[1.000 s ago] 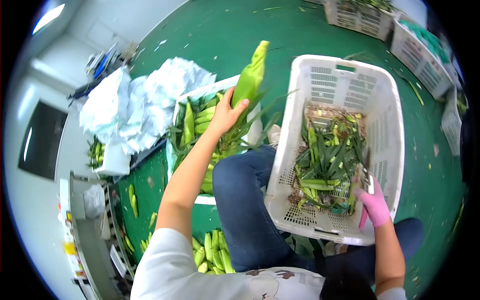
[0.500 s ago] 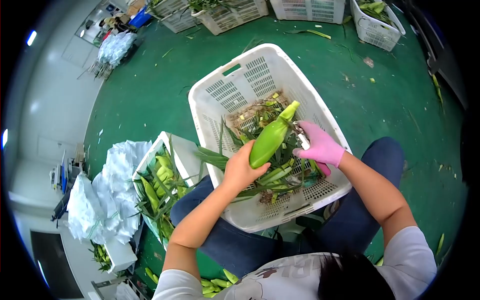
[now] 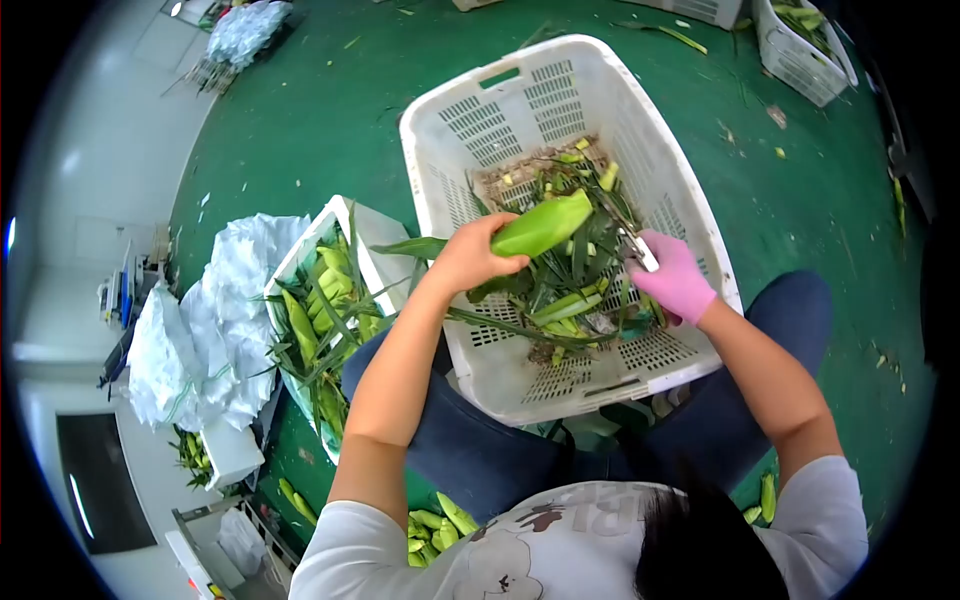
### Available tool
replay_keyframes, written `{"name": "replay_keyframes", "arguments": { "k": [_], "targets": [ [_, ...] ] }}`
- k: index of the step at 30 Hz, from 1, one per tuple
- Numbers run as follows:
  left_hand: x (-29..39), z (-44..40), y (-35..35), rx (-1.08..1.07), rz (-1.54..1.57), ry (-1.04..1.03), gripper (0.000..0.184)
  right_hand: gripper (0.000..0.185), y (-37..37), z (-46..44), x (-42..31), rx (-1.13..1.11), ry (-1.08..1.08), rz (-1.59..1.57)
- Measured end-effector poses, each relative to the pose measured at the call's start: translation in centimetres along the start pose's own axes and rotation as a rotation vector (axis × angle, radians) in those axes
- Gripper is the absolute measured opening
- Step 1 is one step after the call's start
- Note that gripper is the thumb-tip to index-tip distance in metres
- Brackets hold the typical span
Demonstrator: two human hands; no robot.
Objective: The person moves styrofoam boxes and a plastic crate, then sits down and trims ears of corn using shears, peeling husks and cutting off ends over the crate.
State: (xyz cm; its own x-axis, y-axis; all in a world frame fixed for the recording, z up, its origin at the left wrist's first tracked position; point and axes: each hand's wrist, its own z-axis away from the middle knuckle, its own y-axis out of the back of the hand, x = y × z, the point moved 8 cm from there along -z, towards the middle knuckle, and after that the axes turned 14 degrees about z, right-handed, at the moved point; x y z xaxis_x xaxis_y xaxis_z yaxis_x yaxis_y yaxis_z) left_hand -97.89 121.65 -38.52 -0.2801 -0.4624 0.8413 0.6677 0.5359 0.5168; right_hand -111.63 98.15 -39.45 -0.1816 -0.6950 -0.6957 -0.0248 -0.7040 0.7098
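My left hand (image 3: 474,254) is wrapped around a green ear of corn (image 3: 545,226) in its husk, held over the basket. The ear's pointing end now looks blunt and cut. In a pink glove, my right hand (image 3: 676,278) grips pruning shears (image 3: 640,250) with white on the handle; the blades are partly hidden among leaves. A short pale-green stalk piece (image 3: 608,177) shows just beyond the ear. Below both hands is a white plastic basket (image 3: 425,170) holding trimmed leaves and stalk pieces (image 3: 565,305).
On my left stands a white foam box (image 3: 375,250) full of husked-in corn (image 3: 325,290), beside crumpled plastic sheeting (image 3: 225,320). More corn ears (image 3: 435,530) lie on the green floor (image 3: 330,110) near me. Another white basket (image 3: 805,60) is at the far right.
The stalk end has come off the ear and a piece now shows apart from it. My left hand has drawn the ear left, away from the shears. The view has shifted downward.
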Motion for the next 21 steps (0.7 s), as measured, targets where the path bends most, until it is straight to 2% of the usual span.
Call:
{"name": "replay_keyframes", "arguments": {
  "k": [1, 2, 4, 5, 6, 8, 10, 11, 13, 15, 16, 17, 19, 20, 21],
  "targets": [
    [0.8, -0.1, 0.4, 0.023, -0.112, -0.081, 0.062, 0.027, 1.6, 0.3, -1.8, 0.141, 0.098, 0.124],
    [1.6, -0.2, 0.1, -0.028, -0.195, -0.164, 0.060, 0.034, 2.6, 0.4, -3.0, 0.145, 0.101, 0.112],
    [4.2, 0.3, -1.3, -0.183, -0.281, -0.286, 0.060, 0.039, 3.5, 0.0, -6.4, 0.135, 0.335, 0.356],
    [4.1, 0.7, -1.9, -0.189, -0.279, -0.330, 0.062, 0.044, 3.9, 0.5, -8.7, 0.171, 0.497, 0.315],
    [5.3, 1.3, -2.2, -0.165, -0.243, -0.445, 0.065, 0.049, 1.4, -0.3, -7.4, 0.027, 0.483, 0.287],
    [7.2, 1.9, -2.3, -0.227, -0.380, -0.400, 0.064, 0.062, -1.7, 0.2, -5.1, -0.242, 0.324, 0.237],
    [7.6, 2.8, -1.9, -0.182, -0.384, -0.495, 0.053, 0.063, -2.5, 0.7, -3.9, -0.294, 0.207, 0.014],
    [7.1, 3.1, -1.5, -0.096, -0.369, -0.527, 0.048, 0.063, -2.9, 0.8, -3.3, -0.311, 0.146, -0.098],
    [7.4, 3.9, 0.2, 0.305, -0.432, -0.605, 0.038, 0.055, -5.1, 0.5, -0.6, -0.315, -0.095, -0.620],
    [2.5, 3.6, -0.3, 0.415, 0.253, -0.026, 0.028, 0.049, -6.0, -0.2, 0.1, -0.274, -0.204, -0.738],
    [0.7, 2.7, -2.5, 0.328, 0.714, -0.004, 0.029, 0.046, -5.6, 0.5, -0.4, -0.250, -0.280, -0.796],
    [-3.0, 2.6, -5.7, 0.222, 0.888, 0.371, 0.034, 0.045, -4.9, 1.2, -1.4, -0.268, -0.311, -0.824],
    [-2.2, 3.7, -7.1, 0.291, 1.299, 0.556, 0.039, 0.048, -5.1, 0.9, -1.8, -0.237, -0.071, -0.638],
    [-1.9, 3.4, -6.1, 0.439, 1.282, 0.398, 0.043, 0.050, -5.2, 1.0, -2.0, -0.204, 0.041, -0.550],
    [-1.7, 3.2, -4.8, 0.590, 1.248, 0.234, 0.047, 0.050, -4.2, 1.7, -4.2, -0.196, 0.038, -0.498]
  ]
}}
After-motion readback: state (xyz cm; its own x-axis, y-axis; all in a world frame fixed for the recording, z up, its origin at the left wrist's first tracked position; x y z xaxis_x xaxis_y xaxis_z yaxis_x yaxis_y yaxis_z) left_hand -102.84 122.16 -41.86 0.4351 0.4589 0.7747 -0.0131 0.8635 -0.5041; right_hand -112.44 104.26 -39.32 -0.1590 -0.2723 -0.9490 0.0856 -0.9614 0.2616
